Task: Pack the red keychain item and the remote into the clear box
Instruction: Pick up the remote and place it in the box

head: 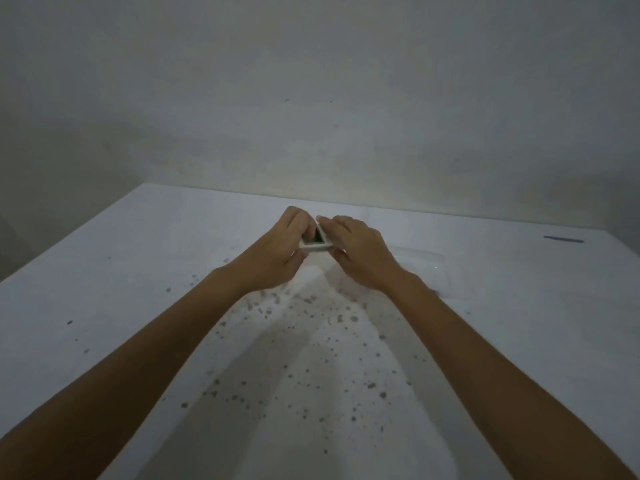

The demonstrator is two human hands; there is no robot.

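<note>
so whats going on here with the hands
A person has both hands out over a white, speckled table, working on one small object. The left hand and the right hand hold a small pale box-like item between them, with something dark showing inside; it is too small and dim to tell more. A clear plastic piece lies on the table beside the right hand. No red keychain is visible.

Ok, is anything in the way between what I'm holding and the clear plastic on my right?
Nothing visible. The small white item is held between your left hand and right hand; the clear plastic lies on the table just beyond the right hand, which covers its near edge.
</note>
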